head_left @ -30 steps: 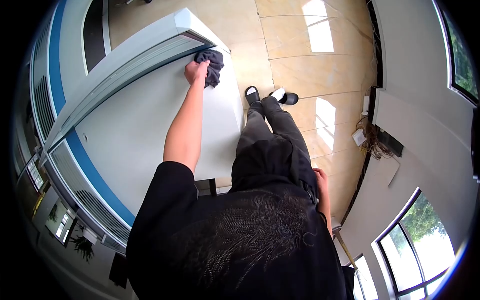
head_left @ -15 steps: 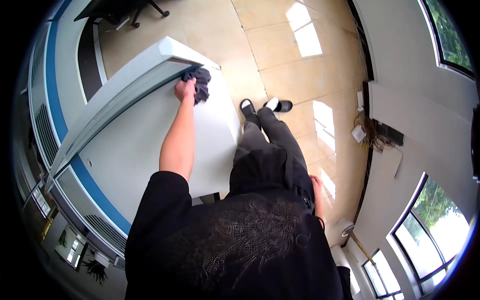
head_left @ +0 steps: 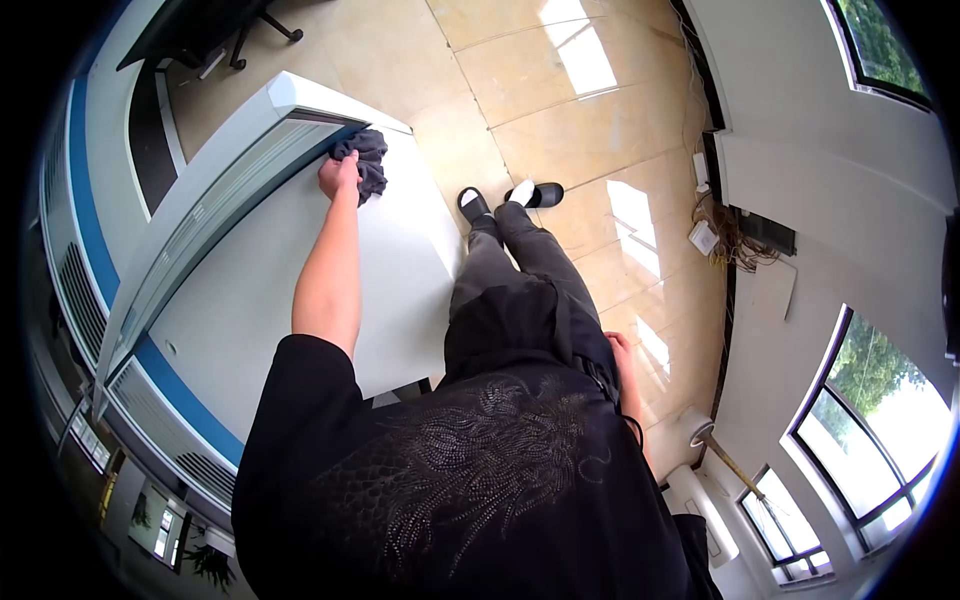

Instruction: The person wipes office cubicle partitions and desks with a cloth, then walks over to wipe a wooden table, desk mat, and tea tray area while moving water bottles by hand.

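My left hand [head_left: 340, 176] is closed on a crumpled dark grey cloth [head_left: 362, 163]. The cloth rests on the white desktop [head_left: 290, 270], at its far end, up against the foot of the partition [head_left: 215, 190]. That arm is stretched out over the desk. My right hand [head_left: 622, 358] hangs low beside my right hip, away from the desk. Its fingers are partly hidden by my clothing, so their pose does not show.
The partition with blue strips and vents runs along the desk's left side. An office chair [head_left: 205, 35] stands beyond it. On the right, a tangle of cables [head_left: 735, 240] lies by the wall, below windows [head_left: 870, 410]. Tiled floor [head_left: 560, 120] stretches around my feet.
The whole view has shifted slightly, so the desk appears farther left. My left hand and the cloth remain at nearly the same spot by the partition. My right hand still hangs at my side.
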`<state>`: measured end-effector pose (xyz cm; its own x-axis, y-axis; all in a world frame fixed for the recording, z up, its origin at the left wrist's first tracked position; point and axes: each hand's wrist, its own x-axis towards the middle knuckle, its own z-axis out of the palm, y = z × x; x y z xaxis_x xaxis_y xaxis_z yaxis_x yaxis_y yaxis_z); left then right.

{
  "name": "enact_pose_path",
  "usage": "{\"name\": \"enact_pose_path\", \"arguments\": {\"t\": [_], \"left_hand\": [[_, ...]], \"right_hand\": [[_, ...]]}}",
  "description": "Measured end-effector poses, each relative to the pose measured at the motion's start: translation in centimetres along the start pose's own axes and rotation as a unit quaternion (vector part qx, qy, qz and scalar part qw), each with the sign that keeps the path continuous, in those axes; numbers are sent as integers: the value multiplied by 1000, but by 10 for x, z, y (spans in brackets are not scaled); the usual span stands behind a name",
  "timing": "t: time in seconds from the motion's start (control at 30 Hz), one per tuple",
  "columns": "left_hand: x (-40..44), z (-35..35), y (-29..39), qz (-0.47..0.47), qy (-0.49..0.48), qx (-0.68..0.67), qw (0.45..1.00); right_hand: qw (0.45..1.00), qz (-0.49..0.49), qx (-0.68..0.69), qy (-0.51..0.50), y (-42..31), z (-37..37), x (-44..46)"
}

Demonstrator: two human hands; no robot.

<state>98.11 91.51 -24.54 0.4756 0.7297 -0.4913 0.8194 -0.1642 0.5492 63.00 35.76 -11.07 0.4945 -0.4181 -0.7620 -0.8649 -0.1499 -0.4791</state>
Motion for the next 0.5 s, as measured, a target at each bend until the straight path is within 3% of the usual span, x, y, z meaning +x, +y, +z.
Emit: {"name": "enact_pose_path", "arguments": {"t": [0.27, 0.4, 0.5], "left_hand": [[-51, -28, -59, 60, -28, 61, 996], [-68, -66, -126, 19, 30, 8, 999], [-54, -95, -200, 29, 106, -9, 994]], "right_hand": [[999, -3, 31, 36, 4, 0, 4], [999, 1, -32, 2, -1, -2, 31], [1000, -18, 8, -17, 20, -9, 76]]}}
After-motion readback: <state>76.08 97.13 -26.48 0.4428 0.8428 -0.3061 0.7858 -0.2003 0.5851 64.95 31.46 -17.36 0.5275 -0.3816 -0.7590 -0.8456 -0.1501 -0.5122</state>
